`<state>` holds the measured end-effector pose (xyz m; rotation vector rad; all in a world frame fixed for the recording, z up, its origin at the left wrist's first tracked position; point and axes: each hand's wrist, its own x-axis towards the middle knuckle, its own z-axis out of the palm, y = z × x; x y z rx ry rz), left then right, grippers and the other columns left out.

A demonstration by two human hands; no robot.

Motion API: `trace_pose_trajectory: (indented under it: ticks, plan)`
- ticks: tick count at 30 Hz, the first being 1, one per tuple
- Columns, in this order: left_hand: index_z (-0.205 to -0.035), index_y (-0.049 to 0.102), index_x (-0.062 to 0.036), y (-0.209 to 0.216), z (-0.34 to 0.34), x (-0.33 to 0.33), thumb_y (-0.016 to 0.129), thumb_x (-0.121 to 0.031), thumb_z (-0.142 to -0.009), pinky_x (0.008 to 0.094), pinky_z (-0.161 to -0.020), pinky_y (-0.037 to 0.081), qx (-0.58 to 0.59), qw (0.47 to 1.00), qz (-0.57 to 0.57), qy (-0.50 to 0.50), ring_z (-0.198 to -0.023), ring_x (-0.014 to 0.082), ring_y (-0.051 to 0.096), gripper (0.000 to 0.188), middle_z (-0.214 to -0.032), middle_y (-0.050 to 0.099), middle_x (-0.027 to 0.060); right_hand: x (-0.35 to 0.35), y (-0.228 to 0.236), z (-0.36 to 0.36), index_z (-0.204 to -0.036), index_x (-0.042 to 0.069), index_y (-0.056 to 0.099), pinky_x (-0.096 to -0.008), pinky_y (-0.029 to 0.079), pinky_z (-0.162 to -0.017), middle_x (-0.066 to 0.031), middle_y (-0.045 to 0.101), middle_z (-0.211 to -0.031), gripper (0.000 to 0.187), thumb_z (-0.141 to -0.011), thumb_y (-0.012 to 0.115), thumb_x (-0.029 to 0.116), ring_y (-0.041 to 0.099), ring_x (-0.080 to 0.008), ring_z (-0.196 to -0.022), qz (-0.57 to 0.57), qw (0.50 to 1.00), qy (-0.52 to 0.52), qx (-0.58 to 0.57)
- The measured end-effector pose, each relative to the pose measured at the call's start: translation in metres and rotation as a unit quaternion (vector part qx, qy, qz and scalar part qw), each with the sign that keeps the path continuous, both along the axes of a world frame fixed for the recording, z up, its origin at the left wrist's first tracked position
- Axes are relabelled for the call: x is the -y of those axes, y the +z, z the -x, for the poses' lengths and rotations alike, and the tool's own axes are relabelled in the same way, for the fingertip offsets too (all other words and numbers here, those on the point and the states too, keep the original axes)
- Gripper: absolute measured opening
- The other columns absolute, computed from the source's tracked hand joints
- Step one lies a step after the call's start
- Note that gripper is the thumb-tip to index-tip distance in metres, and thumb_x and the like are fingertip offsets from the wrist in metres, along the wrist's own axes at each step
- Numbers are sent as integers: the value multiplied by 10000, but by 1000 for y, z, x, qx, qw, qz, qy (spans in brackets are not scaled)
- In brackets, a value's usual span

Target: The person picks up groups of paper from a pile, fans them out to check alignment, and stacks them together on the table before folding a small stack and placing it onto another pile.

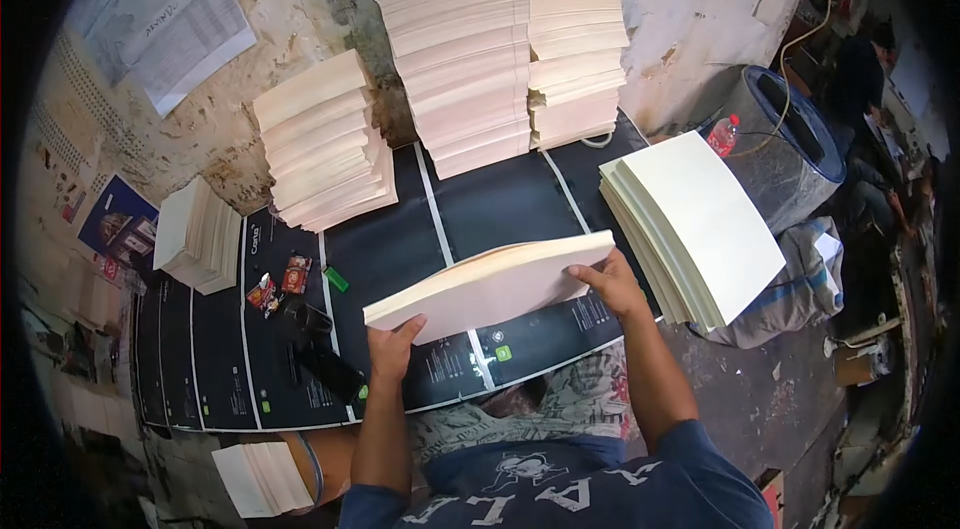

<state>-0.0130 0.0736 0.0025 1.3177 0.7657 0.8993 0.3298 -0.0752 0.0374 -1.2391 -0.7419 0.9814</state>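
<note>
Held above the black table point(385, 254) is a thick sheaf of cream paper point(490, 291), tilted with its long edge facing up and bowed along the middle. Its left end is gripped by my left hand point(393, 347), the thumb on the near face. My right hand point(612, 283) pinches the other end, slightly higher, thumb also in front. The fingers behind the paper are hidden. Just right of my right hand lies a broad stack of pale sheets point(700, 229) with uneven layers at its side.
Along the wall rise a tall paper stack point(455, 59) and two lower ones point(325, 144) point(575, 69). At left are a small stack point(200, 234), red packets point(296, 274), a green lighter point(335, 279) and a dark phone-like object point(333, 371). A bottle point(722, 136) and drum point(800, 134) stand right.
</note>
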Motion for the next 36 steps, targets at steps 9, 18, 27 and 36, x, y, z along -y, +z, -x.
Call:
trace_pose_trajectory:
  ticks: [9, 18, 27, 36]
  plan:
    - [-1064, 654, 27, 26, -22, 17, 755, -3, -776, 296, -867, 493, 72, 996, 3, 59, -950, 168, 633, 306, -1030, 677, 78, 1, 0, 4, -1081, 37, 597, -310, 481, -855, -21, 653, -943, 434, -717, 830, 79, 607, -156, -906, -54, 997, -3, 60]
    - [-1022, 671, 25, 13, -22, 14, 766, -9, -763, 294, -808, 514, -33, 993, -51, 103, -885, 165, 652, 278, -965, 693, 83, -2, 3, -2, -1077, -8, 644, -305, 497, -827, -87, 698, -1004, 386, -754, 810, 126, 641, -171, -925, 27, 994, -12, 109]
    - [-1011, 684, 22, 10, -26, 0, 769, -31, -770, 292, -794, 518, -38, 997, -32, 64, -881, 161, 655, 261, -961, 700, 76, -9, -16, 0, -1140, -12, 587, -315, 487, -878, -90, 677, -1044, 459, -741, 804, 54, 634, -183, -957, 30, 997, -26, 72]
    - [-1011, 673, 21, 11, -42, 7, 797, -51, -748, 294, -801, 506, -52, 986, -46, 155, -880, 170, 652, 300, -960, 698, 84, -11, -34, 7, -1155, -10, 567, -329, 480, -877, -104, 662, -1060, 446, -780, 782, 99, 612, -199, -1001, 10, 987, -100, 128]
